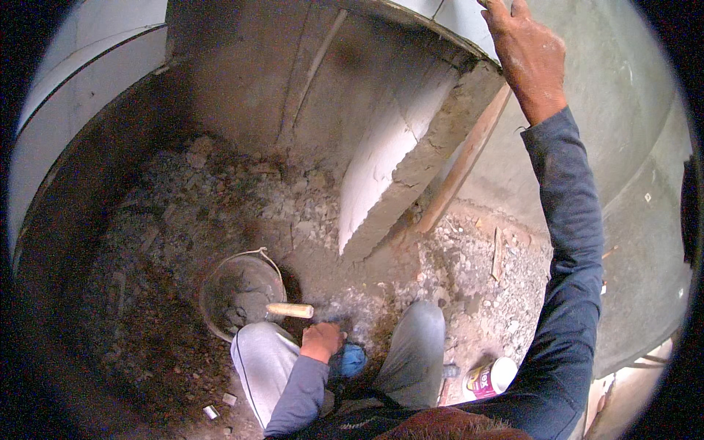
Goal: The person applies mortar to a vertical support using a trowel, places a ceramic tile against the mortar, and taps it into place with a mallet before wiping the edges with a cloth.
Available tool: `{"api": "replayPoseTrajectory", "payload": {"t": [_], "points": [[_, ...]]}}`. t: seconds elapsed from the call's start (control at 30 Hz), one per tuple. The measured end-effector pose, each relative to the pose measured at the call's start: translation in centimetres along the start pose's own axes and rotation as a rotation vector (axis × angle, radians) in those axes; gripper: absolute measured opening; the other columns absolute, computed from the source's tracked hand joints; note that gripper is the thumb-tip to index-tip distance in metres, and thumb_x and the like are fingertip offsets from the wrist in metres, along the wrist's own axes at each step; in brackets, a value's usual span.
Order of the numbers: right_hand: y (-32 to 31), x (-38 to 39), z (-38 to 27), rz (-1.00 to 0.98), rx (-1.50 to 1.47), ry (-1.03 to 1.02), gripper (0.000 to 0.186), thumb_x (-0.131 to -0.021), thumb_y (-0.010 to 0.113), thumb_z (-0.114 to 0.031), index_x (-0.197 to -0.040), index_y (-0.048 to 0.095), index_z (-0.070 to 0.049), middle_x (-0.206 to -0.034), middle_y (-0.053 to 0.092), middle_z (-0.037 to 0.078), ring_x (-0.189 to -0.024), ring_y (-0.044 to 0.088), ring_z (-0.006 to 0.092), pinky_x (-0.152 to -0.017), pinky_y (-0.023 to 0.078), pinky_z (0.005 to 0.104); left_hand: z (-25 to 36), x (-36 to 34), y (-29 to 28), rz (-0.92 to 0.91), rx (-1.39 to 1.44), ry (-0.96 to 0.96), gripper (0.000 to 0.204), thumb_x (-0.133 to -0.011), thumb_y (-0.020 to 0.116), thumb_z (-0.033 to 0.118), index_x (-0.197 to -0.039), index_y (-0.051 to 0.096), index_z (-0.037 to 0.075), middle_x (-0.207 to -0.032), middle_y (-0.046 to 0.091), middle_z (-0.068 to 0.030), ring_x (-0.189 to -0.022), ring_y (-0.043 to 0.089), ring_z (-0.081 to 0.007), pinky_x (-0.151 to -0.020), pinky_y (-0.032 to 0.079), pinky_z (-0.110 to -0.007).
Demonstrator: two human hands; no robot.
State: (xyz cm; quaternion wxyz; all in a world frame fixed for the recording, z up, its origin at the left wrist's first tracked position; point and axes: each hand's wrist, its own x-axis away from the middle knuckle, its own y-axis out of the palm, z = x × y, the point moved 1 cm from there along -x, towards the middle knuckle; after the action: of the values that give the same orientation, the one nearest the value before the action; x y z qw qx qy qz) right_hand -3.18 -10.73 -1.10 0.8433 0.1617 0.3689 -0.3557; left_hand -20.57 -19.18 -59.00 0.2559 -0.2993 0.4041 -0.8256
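Observation:
My right hand [529, 62] reaches up beside the corner of a white tiled top [469, 26]. Its fingers look stretched out and are partly cut off by the upper edge. My left hand [323, 341] is closed low between my knees, close to a blue thing [353, 361] that looks like a shoe or cloth. Whatever that hand may hold is hidden. Just beyond it stands a bucket [207, 304] with wet grey mortar [253, 301] inside. A wooden-handled tool [290, 310], probably a trowel, rests at the bucket's rim.
A short wall [418, 172], white on one face with grey mortar along its edge, supports the top. Behind it leans a wooden board [469, 161]. Rubble [242, 187] covers the floor. A white paint tub [502, 374] stands by my right knee, near the plastered wall [616, 95].

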Motion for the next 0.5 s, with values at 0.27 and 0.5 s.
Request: {"api": "replayPoseTrajectory", "payload": {"t": [0.27,0.5], "points": [[1.9,1.7,-0.7,0.007,-0.089,0.065,0.029,-0.101,0.056,-0.020,-0.129,0.058,-0.011,-0.097,0.062,0.016,-0.071,0.069,0.0341,-0.057,0.054,0.0457,-0.5,1.2,-1.5,0.010,0.032,-0.012,0.043,-0.095,0.062,0.049,-0.110,0.074,0.011,-0.107,0.075,-0.0187,-0.103,0.072,-0.0400,-0.088,0.055,-0.053],[1.0,0.9,0.5,0.001,-0.121,0.125,0.020,-0.099,0.058,-0.017,-0.118,0.064,-0.016,-0.087,0.064,0.014,-0.070,0.068,0.0359,-0.056,0.052,0.0460,-1.0,1.1,-0.9,0.095,0.030,-0.003,0.041,-0.094,0.064,0.048,-0.108,0.074,0.011,-0.103,0.075,-0.0177,-0.100,0.072,-0.0381,-0.087,0.055,-0.052]]}}
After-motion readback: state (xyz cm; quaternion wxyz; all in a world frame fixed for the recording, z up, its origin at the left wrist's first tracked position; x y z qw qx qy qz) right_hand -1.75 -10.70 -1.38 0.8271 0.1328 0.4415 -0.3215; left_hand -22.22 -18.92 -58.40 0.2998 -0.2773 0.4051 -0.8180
